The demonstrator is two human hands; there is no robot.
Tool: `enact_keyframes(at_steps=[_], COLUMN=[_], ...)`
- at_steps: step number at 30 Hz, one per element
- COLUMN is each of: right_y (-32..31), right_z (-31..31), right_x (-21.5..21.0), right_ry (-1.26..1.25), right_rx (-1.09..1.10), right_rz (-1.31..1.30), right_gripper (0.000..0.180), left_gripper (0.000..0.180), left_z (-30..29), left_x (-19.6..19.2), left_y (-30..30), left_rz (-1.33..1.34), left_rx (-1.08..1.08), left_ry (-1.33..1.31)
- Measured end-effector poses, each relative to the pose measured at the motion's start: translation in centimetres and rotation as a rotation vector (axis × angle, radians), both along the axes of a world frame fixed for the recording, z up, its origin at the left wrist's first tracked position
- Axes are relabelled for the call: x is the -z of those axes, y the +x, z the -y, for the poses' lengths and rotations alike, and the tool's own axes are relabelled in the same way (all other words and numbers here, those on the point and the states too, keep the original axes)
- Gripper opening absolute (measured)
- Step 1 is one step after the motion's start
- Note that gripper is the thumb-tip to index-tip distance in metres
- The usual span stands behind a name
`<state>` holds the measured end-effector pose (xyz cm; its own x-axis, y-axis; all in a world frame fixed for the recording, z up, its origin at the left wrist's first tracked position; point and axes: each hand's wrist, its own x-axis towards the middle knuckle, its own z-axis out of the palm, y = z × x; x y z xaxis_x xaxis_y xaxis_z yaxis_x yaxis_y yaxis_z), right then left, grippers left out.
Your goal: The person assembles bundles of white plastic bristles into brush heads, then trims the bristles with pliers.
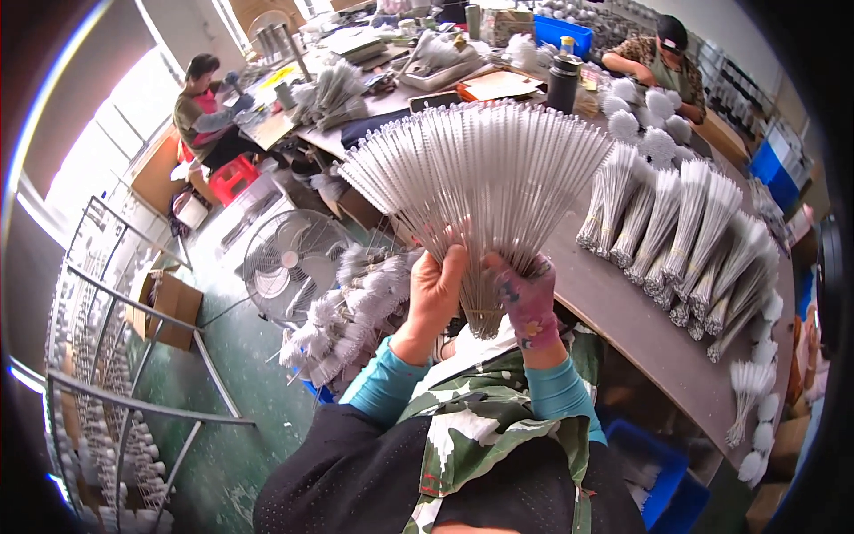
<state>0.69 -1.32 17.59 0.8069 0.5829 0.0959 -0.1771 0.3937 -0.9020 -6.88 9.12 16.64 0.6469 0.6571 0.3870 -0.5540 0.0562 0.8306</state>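
Both my hands grip one big bundle of thin tube brushes [476, 169], their white bristled ends spread upward in a wide fan. My left hand [434, 298], bare, is closed round the left side of the wire stems. On the right side, my right hand [527, 303] is closed in a pinkish-purple flowered glove. Below the hands the stems gather into a narrow foot with a band round it. Beside the fan, on the table [614, 303], lie several tied bundles of similar brushes [680, 231].
At left stand a floor fan [289, 258], a heap of white brushes [347, 311], a metal rack [133, 400] and a carton [169, 307]. Blue bins [649, 472] sit under the table. Two people [209, 116] [663, 62] work at the far tables. A dark flask [562, 84] stands beyond the bundle.
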Motion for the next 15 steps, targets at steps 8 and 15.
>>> enact_keyframes(at_steps=[8,15], right_y=[1.4,1.6], right_z=[-0.6,-0.7], right_x=[2.2,2.3], right_ry=[0.082,0.063], right_rx=[0.157,0.064], right_rz=[0.103,0.171], right_gripper=[0.011,0.015], left_gripper=[0.031,0.037], left_z=[-0.6,0.9], left_x=[2.0,2.2], left_y=[-1.2,-0.7], left_rz=[-0.152,-0.004], left_rx=[-0.074,0.055], left_ry=[0.154,0.042])
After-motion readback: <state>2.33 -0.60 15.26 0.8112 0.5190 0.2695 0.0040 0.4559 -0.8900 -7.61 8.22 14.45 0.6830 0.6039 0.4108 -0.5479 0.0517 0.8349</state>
